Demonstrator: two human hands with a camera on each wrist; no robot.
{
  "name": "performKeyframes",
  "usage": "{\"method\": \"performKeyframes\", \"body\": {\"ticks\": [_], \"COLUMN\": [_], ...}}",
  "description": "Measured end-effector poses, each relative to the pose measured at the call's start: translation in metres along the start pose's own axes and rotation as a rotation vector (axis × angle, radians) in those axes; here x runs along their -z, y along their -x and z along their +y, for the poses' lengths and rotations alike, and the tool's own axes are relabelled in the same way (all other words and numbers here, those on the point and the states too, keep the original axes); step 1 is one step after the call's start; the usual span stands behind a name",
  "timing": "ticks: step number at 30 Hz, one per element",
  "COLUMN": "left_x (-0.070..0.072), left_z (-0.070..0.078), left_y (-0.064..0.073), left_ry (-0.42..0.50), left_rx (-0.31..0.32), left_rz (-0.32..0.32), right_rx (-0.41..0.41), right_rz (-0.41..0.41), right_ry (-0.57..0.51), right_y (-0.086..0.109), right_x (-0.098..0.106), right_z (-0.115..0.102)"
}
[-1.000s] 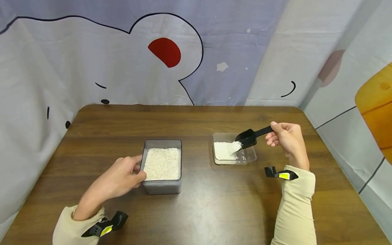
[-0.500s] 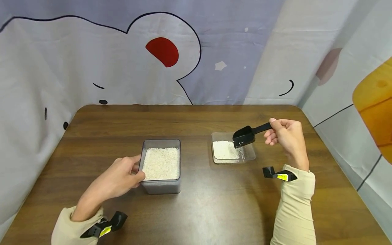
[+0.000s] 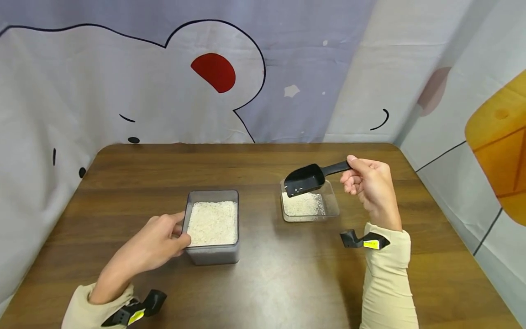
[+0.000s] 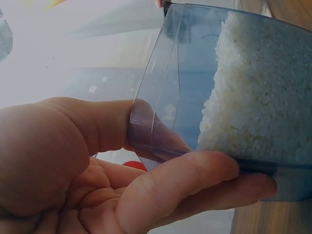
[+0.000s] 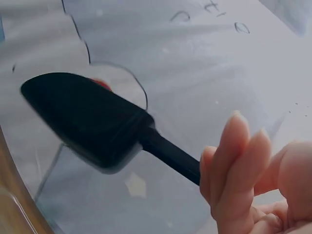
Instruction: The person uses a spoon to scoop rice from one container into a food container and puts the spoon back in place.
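In the head view my left hand (image 3: 154, 242) grips the left wall of a deep, clear grey container (image 3: 215, 255) that is filled with rice (image 3: 213, 223). The left wrist view shows the thumb and fingers on either side of the container's wall (image 4: 161, 92). My right hand (image 3: 374, 187) pinches the handle end of a black scoop (image 3: 306, 179), raised over a shallow clear tray (image 3: 330, 210). A few grains cling inside the scoop. White grains (image 3: 302, 205) lie mostly in the tray's left part, partly hidden by the scoop. In the right wrist view the scoop's underside (image 5: 87, 122) shows.
Both containers stand on a brown wooden table (image 3: 263, 283), with a gap between them. A printed curtain (image 3: 304, 68) hangs right behind the table's far edge. Black wrist cameras are strapped over both sleeves (image 3: 388, 274).
The scoop has tipped grains into the tray, then lifted and moved left above it, now nearly emptied. My left hand keeps its hold on the rice container. The head view has shifted slightly.
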State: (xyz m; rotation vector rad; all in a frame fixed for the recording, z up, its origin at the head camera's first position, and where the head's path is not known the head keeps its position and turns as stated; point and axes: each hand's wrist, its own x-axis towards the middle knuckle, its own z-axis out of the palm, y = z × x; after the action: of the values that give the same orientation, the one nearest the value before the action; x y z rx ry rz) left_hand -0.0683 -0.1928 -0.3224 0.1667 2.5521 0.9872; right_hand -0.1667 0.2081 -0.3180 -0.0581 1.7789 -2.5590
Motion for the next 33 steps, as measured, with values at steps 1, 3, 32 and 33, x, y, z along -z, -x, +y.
{"method": "performKeyframes", "body": {"ticks": [1, 3, 32, 33], "left_x": [0.0, 0.0, -0.002, -0.002], "left_z": [0.0, 0.0, -0.003, -0.003], "left_y": [0.0, 0.0, -0.001, -0.002], "left_ry": [0.0, -0.003, -0.034, -0.033], "left_rx": [0.002, 0.007, 0.002, 0.0], "left_rz": [-0.002, -0.002, 0.042, 0.044], "right_rx": [0.0, -0.003, 0.235, 0.288], "right_rz": [-0.007, -0.026, -0.37, -0.382], "right_ry": [-0.011, -0.033, 0.262, 0.29], "right_y": [0.001, 0.002, 0.056, 0.058], "right_x": [-0.003, -0.01, -0.142, -0.145], "right_z": [0.001, 0.002, 0.064, 0.064]}}
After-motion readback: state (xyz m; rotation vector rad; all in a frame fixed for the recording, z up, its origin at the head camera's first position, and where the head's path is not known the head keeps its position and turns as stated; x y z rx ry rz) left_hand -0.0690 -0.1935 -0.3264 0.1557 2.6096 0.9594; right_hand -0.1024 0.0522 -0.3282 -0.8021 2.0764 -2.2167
